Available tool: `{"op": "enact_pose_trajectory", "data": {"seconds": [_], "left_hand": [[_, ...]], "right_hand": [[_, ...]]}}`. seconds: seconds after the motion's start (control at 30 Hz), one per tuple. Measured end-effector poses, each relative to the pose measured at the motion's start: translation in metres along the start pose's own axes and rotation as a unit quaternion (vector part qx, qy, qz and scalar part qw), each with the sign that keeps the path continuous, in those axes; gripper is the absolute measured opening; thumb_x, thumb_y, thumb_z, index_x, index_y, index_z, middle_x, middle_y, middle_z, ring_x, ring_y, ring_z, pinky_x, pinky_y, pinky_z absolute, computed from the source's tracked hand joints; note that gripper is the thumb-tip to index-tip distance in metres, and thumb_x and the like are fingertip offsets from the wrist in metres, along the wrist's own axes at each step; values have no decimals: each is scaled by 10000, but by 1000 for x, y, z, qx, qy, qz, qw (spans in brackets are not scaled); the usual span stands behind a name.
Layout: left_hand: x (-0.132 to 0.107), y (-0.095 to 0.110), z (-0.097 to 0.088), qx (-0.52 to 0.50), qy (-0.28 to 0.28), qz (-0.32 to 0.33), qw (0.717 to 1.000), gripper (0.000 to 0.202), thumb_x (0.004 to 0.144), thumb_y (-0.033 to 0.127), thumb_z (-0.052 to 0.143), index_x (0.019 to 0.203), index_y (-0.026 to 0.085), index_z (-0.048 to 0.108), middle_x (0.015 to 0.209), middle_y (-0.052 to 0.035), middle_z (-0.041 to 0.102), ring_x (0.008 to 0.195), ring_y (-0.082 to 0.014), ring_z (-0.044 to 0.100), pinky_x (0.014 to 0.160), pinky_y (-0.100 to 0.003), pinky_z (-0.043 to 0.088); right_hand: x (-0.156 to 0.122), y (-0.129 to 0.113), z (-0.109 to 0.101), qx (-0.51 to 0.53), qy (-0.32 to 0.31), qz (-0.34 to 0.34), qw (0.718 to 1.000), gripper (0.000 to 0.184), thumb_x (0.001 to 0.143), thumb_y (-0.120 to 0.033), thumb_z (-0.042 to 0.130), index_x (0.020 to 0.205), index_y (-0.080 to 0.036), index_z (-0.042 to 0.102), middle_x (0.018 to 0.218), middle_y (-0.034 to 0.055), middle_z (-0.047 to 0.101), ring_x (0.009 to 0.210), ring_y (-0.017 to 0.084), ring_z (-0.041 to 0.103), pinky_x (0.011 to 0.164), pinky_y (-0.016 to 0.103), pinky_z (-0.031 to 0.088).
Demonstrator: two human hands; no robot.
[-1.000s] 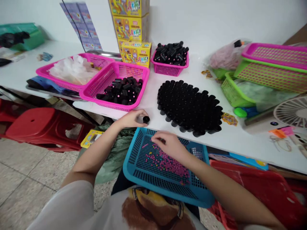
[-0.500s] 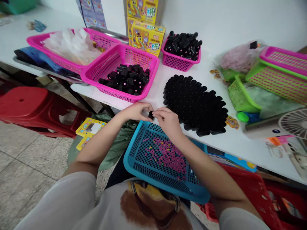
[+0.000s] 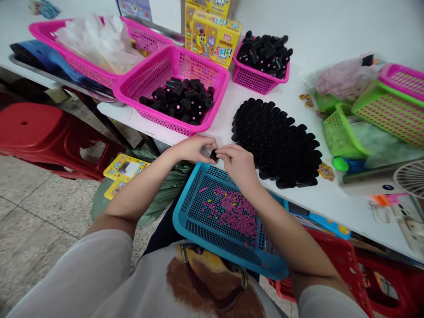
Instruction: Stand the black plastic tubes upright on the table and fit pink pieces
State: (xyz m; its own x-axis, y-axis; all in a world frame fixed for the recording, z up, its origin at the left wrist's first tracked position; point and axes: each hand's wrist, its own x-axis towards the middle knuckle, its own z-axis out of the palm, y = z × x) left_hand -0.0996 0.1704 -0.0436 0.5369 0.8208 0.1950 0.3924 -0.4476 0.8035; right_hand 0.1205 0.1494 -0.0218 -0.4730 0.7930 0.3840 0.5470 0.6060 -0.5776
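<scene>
Between the thumb and fingers of my left hand [image 3: 198,149] is a small black cup [image 3: 213,154], held just above the table's front edge. The fingers of my right hand [image 3: 240,164] are pinched together against the cup's right side; anything between their tips is too small to make out. Below both hands, a blue basket [image 3: 180,221] rests on my lap, with many tiny pink pieces [image 3: 233,212] and a few yellow ones scattered on its mesh. Right of my hands, black cups [image 3: 274,139] stand packed together in a block on the table.
A pink basket [image 3: 123,90] of black cups with pink dots stands left of the block; a smaller pink basket [image 3: 255,84] of black pieces is behind. Yellow boxes [image 3: 212,37], green baskets [image 3: 344,132] and a fan [image 3: 412,170] surround them. Red stools [image 3: 29,126] stand at left.
The view has shifted slightly, so the table things appear a little displaced. Both hands still meet at the small black cup, in much the same pose.
</scene>
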Motion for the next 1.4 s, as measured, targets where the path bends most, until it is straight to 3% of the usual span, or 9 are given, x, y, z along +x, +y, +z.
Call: {"op": "enact_pose_trajectory", "data": {"seconds": [0.27,0.37,0.47,0.57,0.67,0.83,1.07,1.2,1.4], "left_hand": [[2,0,1,12,7,7,1000,335,710,339,886,938,176,702,915,-28,772,889,-189,705,818,-281,510],[1,0,1,10,8,9,1000,339,709,339,892,940,176,705,890,-19,762,871,-187,701,815,-286,513],[0,0,2,5,9,6,1000,340,721,341,890,958,181,706,881,-10,758,866,-182,705,822,-289,521],[0,0,2,-12,5,5,1000,356,733,323,889,995,183,692,921,-20,777,917,-192,734,856,-298,536],[-1,-1,3,-40,4,6,999,463,723,279,904,1103,201,653,1004,-40,802,1010,-216,762,906,-313,549],[0,-5,5,-59,10,10,998,644,706,255,920,1257,214,588,1081,-72,791,1064,-239,769,935,-332,560],[0,-5,4,-36,10,9,999,674,750,310,899,1323,200,562,993,-53,774,1027,-233,765,911,-317,547],[1,-5,3,-23,1,13,1000,640,782,369,880,1310,196,565,961,-44,788,980,-222,766,898,-321,545],[1,-11,2,-11,-4,10,1000,615,785,350,863,1308,201,577,960,-31,788,980,-224,765,889,-330,554]], "right_hand": [[19,-2,-8,59,-32,86,994,98,843,-97,746,825,-185,785,942,44,710,770,169,693,798,367,634],[13,2,-8,103,-14,114,988,54,876,-211,743,846,-181,775,979,57,686,737,159,680,659,327,629],[5,3,-4,144,-19,150,978,187,865,-364,787,862,-176,788,1018,65,682,647,123,654,532,278,581],[1,1,2,219,-19,195,956,313,850,-476,808,880,-166,777,921,43,700,552,86,613,494,249,539],[1,0,7,327,-20,264,907,381,808,-498,853,984,-172,768,774,-14,673,531,81,591,468,225,508],[3,4,13,445,-52,345,825,372,777,-378,910,1063,-185,772,722,-41,685,580,85,655,571,219,613],[0,3,24,510,-15,370,777,192,859,-238,835,1032,-178,778,1008,36,804,830,125,799,914,290,694],[2,-6,23,534,-2,395,747,109,882,-162,781,990,-165,778,996,34,813,801,105,790,924,262,686],[10,-10,20,546,-6,405,733,57,883,-88,732,871,-140,751,909,43,811,739,108,778,886,244,688]]}}
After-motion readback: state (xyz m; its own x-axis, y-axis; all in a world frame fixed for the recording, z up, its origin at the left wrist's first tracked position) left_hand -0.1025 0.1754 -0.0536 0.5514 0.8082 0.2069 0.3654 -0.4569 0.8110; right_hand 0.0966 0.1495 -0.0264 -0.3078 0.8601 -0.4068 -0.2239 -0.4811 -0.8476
